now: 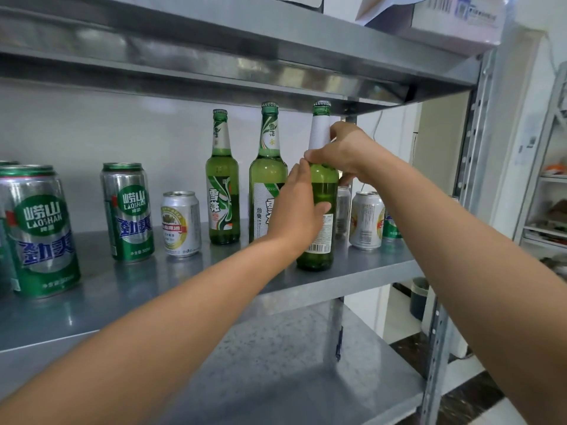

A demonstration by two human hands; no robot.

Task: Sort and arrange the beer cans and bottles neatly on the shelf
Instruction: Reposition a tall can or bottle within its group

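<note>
A green bottle with a white neck label (319,191) stands upright near the front of the metal shelf (129,289). My right hand (340,153) grips its neck and shoulder. My left hand (296,210) wraps around its body from the left. Two more green bottles stand behind to the left, a large one (267,167) and a slimmer one (222,182). Two tall green-and-silver cans (38,231) (128,210) and a short silver can (181,223) stand further left. Short cans (366,220) sit behind the held bottle on the right.
The shelf above (245,65) hangs just over the bottle caps. A lower shelf (291,357) lies below. The shelf's upright post (472,167) stands at the right, with a blue bin (418,297) on the floor beyond and another rack (549,185) at far right.
</note>
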